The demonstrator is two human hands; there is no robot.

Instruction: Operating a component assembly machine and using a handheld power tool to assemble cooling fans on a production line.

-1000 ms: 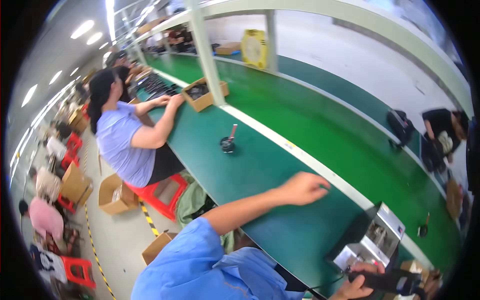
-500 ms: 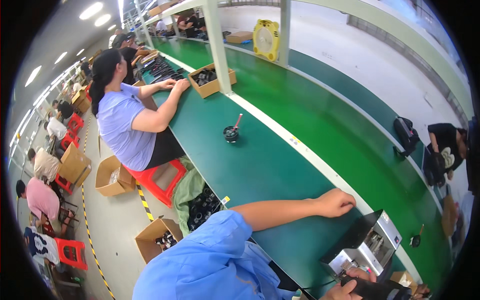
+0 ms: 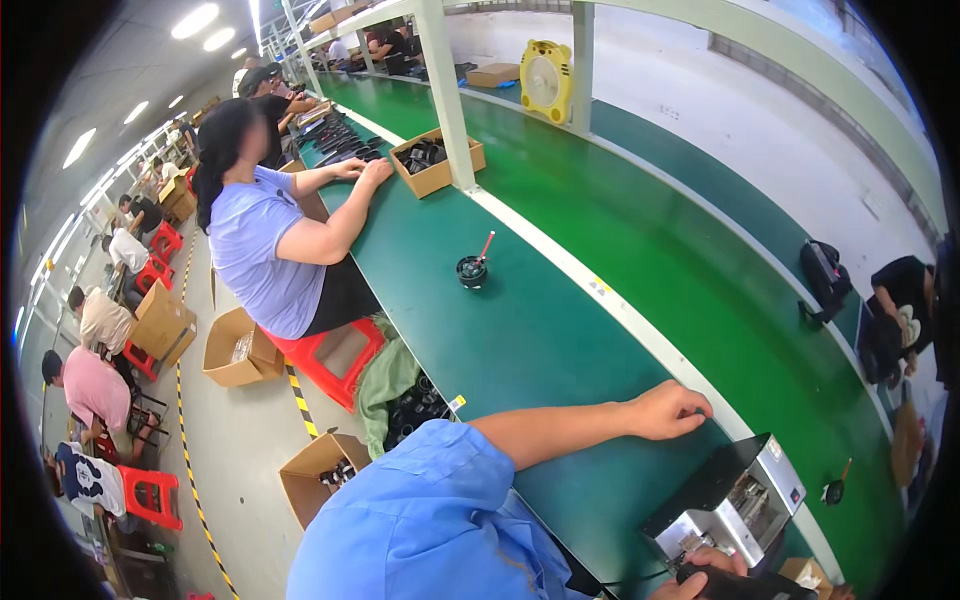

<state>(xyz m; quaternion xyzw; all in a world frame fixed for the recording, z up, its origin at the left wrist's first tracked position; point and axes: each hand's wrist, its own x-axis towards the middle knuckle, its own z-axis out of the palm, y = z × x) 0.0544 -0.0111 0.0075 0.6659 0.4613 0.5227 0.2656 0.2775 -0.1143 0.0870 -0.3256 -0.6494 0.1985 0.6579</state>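
My left hand [image 3: 670,411] rests at the far edge of the green worktop [image 3: 590,370], beside the white rail, its fingers curled in with nothing visible in them. At the lower edge, my right hand [image 3: 712,572] is closed round a black tube-shaped housing [image 3: 748,588], partly cut off by the frame. Just in front of that hand stands a small machine [image 3: 728,500] with a black cover and a bare metal side. Whether the housing touches the machine cannot be made out. Farther up the worktop sits a round black part [image 3: 472,273] with red leads standing up.
Ahead on the left, a co-worker in a lilac shirt [image 3: 275,240] sits beside a carton of black parts [image 3: 430,180]. The green belt [image 3: 690,290] runs past the white rail [image 3: 560,265], carrying another black part [image 3: 833,491]. A carton [image 3: 320,470] stands on the floor.
The view has shifted slightly, so the scene sits a little farther right. My right hand and the black housing have moved slightly lower beside the machine. My left hand stays put.
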